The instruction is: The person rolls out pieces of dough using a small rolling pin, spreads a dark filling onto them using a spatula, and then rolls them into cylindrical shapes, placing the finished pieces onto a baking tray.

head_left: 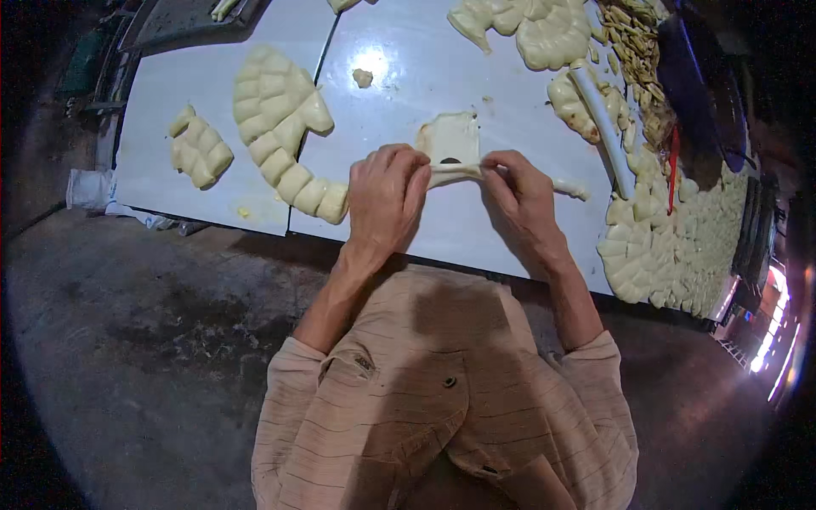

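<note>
My left hand (387, 200) has its fingers bent and closed on a pale strip of dough (450, 173) that lies crosswise near the table's front. My right hand (523, 208) pinches the same strip between thumb and fingers, and a thin tail of it sticks out past that hand to the right. Just beyond the strip is a flat, pale square piece (450, 132) with a dark half-oval near its lower edge; I cannot tell what it is made of. A curved row of dough pieces (276, 136) lies left of my left hand.
A smaller dough cluster (200, 149) is at the left of the white table (374, 110), more dough (548, 34) at the back. On the right lie a white rolling rod (603, 132), thin strips (637, 51), many pieces (646, 255) and a red utensil (671, 170). A dark tray (178, 25) sits back left.
</note>
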### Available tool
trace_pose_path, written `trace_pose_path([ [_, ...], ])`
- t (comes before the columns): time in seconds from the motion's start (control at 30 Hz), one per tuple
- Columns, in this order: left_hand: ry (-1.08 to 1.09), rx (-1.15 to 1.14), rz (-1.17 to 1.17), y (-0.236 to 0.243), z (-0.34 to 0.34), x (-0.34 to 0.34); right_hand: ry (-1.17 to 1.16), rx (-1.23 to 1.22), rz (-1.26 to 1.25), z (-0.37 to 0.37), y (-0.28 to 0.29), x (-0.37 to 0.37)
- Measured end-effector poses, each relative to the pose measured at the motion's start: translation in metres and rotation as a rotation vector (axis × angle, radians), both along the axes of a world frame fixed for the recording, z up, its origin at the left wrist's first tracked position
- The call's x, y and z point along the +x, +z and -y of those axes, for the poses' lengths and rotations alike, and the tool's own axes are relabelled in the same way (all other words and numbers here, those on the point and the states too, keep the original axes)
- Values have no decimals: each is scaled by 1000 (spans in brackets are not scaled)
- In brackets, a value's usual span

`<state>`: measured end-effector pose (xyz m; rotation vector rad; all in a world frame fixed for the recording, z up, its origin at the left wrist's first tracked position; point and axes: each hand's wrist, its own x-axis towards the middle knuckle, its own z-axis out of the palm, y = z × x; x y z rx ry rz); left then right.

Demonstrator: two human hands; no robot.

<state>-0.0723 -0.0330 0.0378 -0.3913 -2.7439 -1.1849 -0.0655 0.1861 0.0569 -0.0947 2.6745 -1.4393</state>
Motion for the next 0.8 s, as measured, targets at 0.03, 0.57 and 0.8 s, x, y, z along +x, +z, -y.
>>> trace_pose_path([
  [0.03,-3,2,0,-1,0,-1,-3,2,0,-1,-4,-5],
  [0.57,-265,-149,-84,-2,20,-22,348,314,-109,-11,2,-20],
  [0.8,-203,-135,-130,-5,20,-20,102,507,-29,1,-3,-20],
])
